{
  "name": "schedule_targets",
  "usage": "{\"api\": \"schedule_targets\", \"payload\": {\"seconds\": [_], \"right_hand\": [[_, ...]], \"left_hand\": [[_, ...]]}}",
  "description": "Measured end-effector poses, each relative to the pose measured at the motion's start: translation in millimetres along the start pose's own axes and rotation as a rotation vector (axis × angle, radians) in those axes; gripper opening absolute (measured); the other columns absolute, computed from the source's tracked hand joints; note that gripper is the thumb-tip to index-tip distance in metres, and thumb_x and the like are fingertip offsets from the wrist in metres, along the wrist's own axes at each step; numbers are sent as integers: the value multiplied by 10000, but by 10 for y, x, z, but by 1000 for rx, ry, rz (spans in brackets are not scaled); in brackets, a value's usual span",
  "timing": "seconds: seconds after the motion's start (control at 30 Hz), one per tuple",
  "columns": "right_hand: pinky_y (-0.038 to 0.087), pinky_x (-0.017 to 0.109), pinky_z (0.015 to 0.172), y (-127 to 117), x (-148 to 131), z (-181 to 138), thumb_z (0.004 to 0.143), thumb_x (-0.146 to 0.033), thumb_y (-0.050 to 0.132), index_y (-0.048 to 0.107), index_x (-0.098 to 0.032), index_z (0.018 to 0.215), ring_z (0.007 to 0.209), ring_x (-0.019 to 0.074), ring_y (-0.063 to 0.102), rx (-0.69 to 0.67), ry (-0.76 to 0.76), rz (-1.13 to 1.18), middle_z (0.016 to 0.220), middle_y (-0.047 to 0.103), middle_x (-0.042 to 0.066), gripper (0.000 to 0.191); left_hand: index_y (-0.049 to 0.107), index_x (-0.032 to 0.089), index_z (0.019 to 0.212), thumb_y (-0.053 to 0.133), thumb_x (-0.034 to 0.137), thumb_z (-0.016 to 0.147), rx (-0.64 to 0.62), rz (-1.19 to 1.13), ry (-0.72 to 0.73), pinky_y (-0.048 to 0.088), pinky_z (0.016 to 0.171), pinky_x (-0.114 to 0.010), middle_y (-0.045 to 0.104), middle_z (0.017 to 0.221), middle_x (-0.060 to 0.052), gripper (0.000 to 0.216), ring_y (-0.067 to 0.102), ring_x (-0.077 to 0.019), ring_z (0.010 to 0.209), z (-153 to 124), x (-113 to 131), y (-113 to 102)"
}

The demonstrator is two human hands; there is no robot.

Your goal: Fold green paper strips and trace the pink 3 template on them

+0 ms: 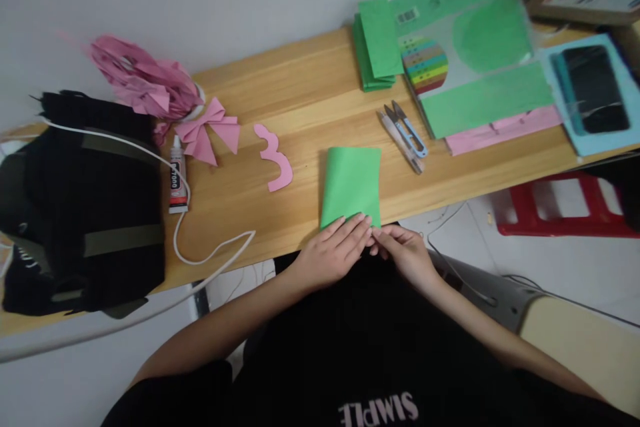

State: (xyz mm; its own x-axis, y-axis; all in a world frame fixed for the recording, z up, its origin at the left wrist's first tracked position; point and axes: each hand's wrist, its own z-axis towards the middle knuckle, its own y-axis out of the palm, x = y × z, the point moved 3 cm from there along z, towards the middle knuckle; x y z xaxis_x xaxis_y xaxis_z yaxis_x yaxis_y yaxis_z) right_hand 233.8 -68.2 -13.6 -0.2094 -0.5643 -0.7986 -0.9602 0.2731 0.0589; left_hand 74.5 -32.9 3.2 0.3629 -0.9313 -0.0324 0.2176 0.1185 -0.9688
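A folded sheet of green paper (351,180) lies at the front edge of the wooden table. My left hand (333,253) rests flat on its lower part, fingers stretched out and close together. At the paper's lower right corner, the fingertips of my right hand (403,250) pinch the edge. To the left lies a pink paper cutout shaped like a 3 (277,157). Blue-handled thread snips (407,132) and a clear pen-like tool (400,142) are side by side to the right. My left hand covers the paper's near edge.
A black bag (100,213), a glue tube (177,177), a white cable (215,255) and pink paper bows (207,132) occupy the left. Folded green strips (377,40), a green paper pack (475,40) and a phone (595,89) sit right. Below is a red stool (540,207).
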Motion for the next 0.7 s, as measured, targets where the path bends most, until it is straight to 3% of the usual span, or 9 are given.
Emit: {"api": "schedule_targets", "payload": {"seconds": [0.37,0.47,0.6,0.7], "right_hand": [[399,263,486,2,62,19,615,-655,788,696,-200,570,464,105,506,24,-49,16,541,673,32,466],[404,261,487,4,98,25,622,-655,786,687,-199,553,470,110,518,26,-48,21,543,677,39,472],[397,255,480,-5,128,24,634,-638,788,729,-196,596,461,107,511,30,-42,28,554,691,51,448],[398,250,476,-4,118,22,650,-630,783,738,-196,600,462,109,520,27,-47,32,552,692,57,440]], "left_hand": [[529,68,1403,450,185,1018,-49,-43,-25,413,1160,-334,500,1499,-142,410,466,-232,1415,-9,14,53],[488,32,1429,433,370,1039,-87,-61,-92,403,1172,-368,467,1513,-189,519,437,-266,1433,4,0,67],[412,-24,1454,346,661,978,-159,-142,-173,373,1183,-426,390,1547,-251,837,361,-324,1472,32,-65,47],[347,-42,1475,332,772,911,-206,-221,-223,358,1182,-462,325,1570,-288,991,291,-358,1498,54,-164,23]]}}
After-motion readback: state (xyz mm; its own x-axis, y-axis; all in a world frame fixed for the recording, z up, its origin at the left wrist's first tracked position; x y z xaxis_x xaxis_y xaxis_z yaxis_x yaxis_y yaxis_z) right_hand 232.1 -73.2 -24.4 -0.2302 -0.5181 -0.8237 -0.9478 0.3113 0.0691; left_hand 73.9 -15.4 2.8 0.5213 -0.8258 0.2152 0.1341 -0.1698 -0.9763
